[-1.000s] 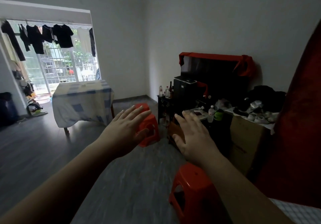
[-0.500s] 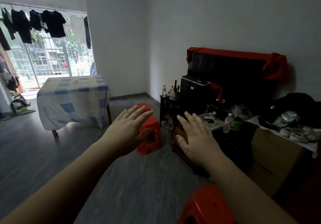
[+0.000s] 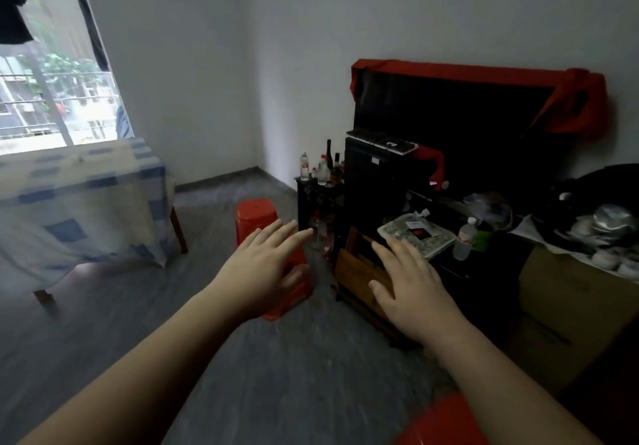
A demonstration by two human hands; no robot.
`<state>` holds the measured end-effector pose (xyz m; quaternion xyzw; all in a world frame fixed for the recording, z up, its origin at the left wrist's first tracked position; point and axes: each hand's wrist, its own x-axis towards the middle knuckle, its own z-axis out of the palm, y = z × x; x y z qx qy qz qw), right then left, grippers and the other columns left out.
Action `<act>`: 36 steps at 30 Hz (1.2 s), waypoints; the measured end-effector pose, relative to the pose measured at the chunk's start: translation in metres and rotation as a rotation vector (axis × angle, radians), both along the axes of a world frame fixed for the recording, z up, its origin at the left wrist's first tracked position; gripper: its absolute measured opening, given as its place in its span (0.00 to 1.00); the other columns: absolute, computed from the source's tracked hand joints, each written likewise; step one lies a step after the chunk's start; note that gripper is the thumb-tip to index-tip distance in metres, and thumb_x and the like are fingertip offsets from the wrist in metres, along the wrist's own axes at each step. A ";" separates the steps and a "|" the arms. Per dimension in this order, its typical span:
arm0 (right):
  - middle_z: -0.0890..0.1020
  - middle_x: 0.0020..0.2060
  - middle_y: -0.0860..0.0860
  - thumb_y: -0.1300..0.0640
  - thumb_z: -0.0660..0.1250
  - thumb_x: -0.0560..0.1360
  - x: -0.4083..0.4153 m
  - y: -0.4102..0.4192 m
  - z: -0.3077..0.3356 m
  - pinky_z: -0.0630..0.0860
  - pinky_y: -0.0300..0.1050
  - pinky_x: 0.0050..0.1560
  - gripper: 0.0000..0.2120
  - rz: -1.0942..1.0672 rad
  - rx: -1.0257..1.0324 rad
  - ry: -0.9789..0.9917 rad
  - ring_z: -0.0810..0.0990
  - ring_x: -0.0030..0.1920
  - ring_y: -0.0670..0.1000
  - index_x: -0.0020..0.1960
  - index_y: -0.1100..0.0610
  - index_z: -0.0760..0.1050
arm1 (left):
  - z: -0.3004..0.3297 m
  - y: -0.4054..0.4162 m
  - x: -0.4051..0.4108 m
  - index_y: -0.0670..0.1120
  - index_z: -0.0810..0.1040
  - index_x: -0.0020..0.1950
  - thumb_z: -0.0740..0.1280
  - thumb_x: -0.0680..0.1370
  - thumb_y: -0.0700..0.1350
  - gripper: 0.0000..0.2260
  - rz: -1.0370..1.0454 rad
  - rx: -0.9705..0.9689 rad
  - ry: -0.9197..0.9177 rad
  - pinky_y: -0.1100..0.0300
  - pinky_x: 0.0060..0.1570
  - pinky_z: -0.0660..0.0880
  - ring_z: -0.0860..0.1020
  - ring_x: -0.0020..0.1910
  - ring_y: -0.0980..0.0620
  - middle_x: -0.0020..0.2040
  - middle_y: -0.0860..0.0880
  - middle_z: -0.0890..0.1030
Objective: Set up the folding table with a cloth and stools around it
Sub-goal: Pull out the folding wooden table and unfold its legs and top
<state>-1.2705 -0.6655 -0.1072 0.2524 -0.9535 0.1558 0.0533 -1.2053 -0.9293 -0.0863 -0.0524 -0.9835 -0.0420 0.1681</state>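
Dim room seen from head height, looking down along two bare forearms stretched forward. Left hand [image 3: 262, 268] palm down with fingers straight and spread, holding nothing, overlapping the front of a red plastic stool [image 3: 257, 218] standing on the grey floor [image 3: 276, 375]; whether touching it cannot be told. Right hand [image 3: 409, 287] just right of that stool, also flat with fingers apart and empty, in front of a low wooden crate [image 3: 356, 272]. Left of the stool, the folding table [image 3: 178, 227] draped in a pale cloth with blue squares [image 3: 79, 202], by the bright window [image 3: 52, 92]. Near the viewer from the stool, at the bottom edge, part of a second red stool [image 3: 442, 424]. Right of the stool, a dark cabinet [image 3: 373, 182] with bottles [image 3: 321, 168] beside it, and a black screen [image 3: 449, 123] draped in red fabric [image 3: 570, 106]
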 end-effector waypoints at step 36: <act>0.54 0.80 0.48 0.44 0.58 0.81 -0.605 -0.262 -0.209 0.55 0.54 0.78 0.31 -0.465 0.068 -0.398 0.50 0.80 0.51 0.80 0.46 0.50 | -0.199 -0.248 -0.743 0.54 0.58 0.78 0.48 0.78 0.63 0.30 -0.516 0.034 -0.365 0.50 0.75 0.54 0.57 0.78 0.48 0.78 0.49 0.63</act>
